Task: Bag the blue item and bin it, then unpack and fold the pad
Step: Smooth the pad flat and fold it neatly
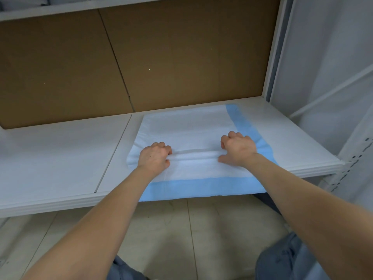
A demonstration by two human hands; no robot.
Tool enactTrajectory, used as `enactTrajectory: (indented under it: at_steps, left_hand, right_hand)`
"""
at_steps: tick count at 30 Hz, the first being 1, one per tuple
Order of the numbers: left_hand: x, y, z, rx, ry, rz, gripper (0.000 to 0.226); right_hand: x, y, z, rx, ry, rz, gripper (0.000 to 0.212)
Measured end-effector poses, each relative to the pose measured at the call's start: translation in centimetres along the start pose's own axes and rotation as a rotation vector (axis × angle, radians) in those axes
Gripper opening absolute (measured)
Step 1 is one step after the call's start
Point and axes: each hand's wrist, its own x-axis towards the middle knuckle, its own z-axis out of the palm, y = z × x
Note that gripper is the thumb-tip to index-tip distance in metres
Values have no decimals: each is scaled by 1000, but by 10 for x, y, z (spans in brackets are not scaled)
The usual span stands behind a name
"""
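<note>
From my feed, the far left is bare white shelf [60,150], a flat board with a seam running front to back just left of centre, and a brown cardboard backing [141,57] standing behind it along the whole width. Moving right past the seam I reach the pad [187,126], a white absorbent sheet with a light blue border along its near edge and its right edge; it lies flat on the shelf's right half, its near blue strip hanging slightly over the front lip. The left hand [154,158] sits on the pad's left part, knuckles up, fingers curled under and thumb pressed in from the near side, so it is pinched on a raised ridge of the pad's white material. That ridge runs straight across to the right hand [238,150], which is curled the same way, thumb toward me and fingers bent over the far side, gripping the same fold near the blue side border. Both forearms reach in bare from the bottom of the view. Beyond the right hand the shelf ends at a white metal upright [276,47] with a perforated post lower down, and pale sheeting hangs behind it. Below the shelf I see a tiled floor [181,229] and blue-grey trouser fabric [282,259] at the bottom right.
</note>
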Motion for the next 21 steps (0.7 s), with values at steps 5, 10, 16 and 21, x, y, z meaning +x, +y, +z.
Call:
enactTrajectory:
  at_steps: [5, 10, 16, 21]
  left_hand:
    - [-1, 4, 0, -117, -99, -103, 39]
    - [2, 18, -6, -813, -28, -598, 30]
    - [-12, 16, 0, -465, -125, -416, 33]
    - [-13, 13, -2, -165, -84, -213, 35]
  right_hand:
    - [-2, -2, -12, 669, -52, 503, 35]
    - [-19, 7, -5, 1463, -160, 906, 24]
    - [-18, 14, 2, 1247, -52, 853, 16]
    - [-14, 2, -4, 188, -82, 306, 37]
